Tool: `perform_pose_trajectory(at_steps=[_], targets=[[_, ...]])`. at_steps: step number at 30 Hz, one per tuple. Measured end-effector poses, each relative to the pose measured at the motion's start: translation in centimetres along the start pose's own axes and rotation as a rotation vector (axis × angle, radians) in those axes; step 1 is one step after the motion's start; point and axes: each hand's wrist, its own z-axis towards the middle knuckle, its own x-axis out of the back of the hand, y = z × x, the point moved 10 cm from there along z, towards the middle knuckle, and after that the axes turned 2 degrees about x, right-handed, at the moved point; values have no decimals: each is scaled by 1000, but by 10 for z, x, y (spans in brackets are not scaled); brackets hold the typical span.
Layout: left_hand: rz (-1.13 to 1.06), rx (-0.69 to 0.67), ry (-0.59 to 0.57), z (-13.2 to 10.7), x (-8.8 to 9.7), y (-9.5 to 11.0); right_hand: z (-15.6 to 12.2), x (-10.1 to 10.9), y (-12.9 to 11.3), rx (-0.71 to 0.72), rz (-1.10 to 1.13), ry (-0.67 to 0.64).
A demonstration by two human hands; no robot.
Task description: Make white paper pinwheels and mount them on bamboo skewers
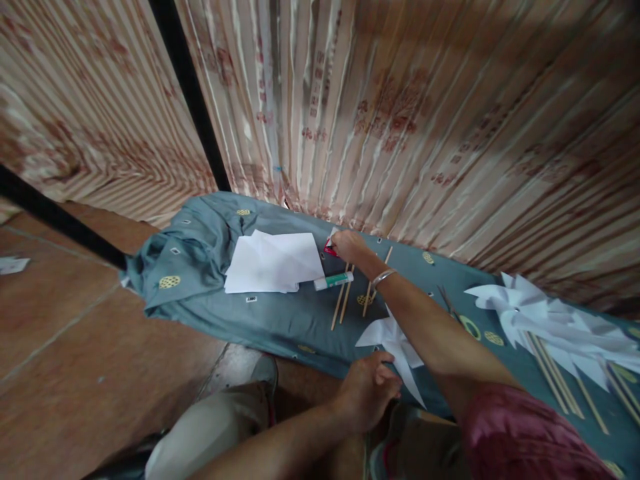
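One small red object (329, 249) lies at the right fingers (341, 239).

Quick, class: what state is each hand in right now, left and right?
Left hand: curled closed beside the white pinwheel; any grip is hidden.
Right hand: at the small red item; open or closed cannot be told.

The place is looking like a home: pleated, beige-and-brown striped fabric curtains (310, 153) with reddish floral prints are hanging along one side. A grey-blue cloth (280, 323) printed with yellow pineapples is spreading before them, and large reddish-brown floor tiles (75, 333) are showing alongside.
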Motion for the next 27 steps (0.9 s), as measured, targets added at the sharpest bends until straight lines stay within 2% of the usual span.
perform_pose_trajectory(at_steps=[3,17,22,27], targets=[[38,28,33,-1,4,0,-2,0,1,-3,6,3],[115,79,28,-8,1,10,-1,3,5,-59,130,67],[76,80,33,-8,2,7,0,5,18,-112,260,136],[-59,61,47,-6,7,5,-6,11,36,-152,485,251]])
